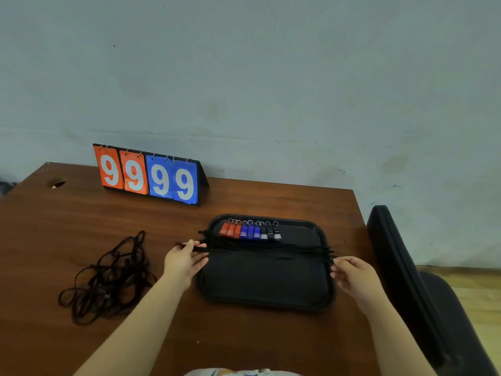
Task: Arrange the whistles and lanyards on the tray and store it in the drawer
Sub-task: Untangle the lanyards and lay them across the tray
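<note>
Your left hand [184, 257] and right hand [352, 275] pinch a lanyard [265, 251] by its ends across the tray [265, 308], so lay it below the whistles [249, 232], then reach lower left for the loose lanyards [108, 278].

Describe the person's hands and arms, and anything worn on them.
The left hand and right hand are bare, with no gloves, rings, watch or bands visible. The forearms are uncovered, with no sleeves in view. A strip of pale clothing shows at the bottom edge.
</note>
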